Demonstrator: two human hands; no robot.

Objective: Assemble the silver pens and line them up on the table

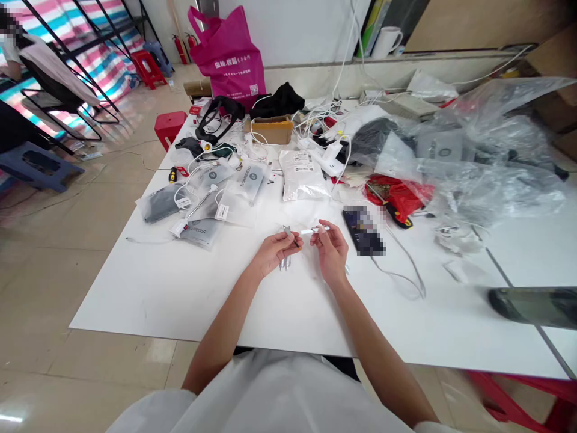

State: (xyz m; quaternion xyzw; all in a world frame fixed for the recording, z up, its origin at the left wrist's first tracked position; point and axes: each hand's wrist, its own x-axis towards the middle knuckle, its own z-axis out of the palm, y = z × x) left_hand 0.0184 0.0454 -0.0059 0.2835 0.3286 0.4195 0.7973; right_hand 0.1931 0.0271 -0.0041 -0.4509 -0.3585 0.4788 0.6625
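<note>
My left hand is closed on a small tool with a grey flat head; its dark lower part crosses the fingers. It is too small to name exactly. To its right, my right hand pinches a slim white pen-like stick, pointing left toward the tool. The two items are close, apparently apart. Below my left fingers, a few small silvery pieces lie on the white table. A phone with a cable lies to the right of my right hand.
Grey pouches in clear bags lie at left. A white parcel, tangled white cables and a cardboard box fill the back. Clear plastic wrap, a red bag and a dark cylinder are at right.
</note>
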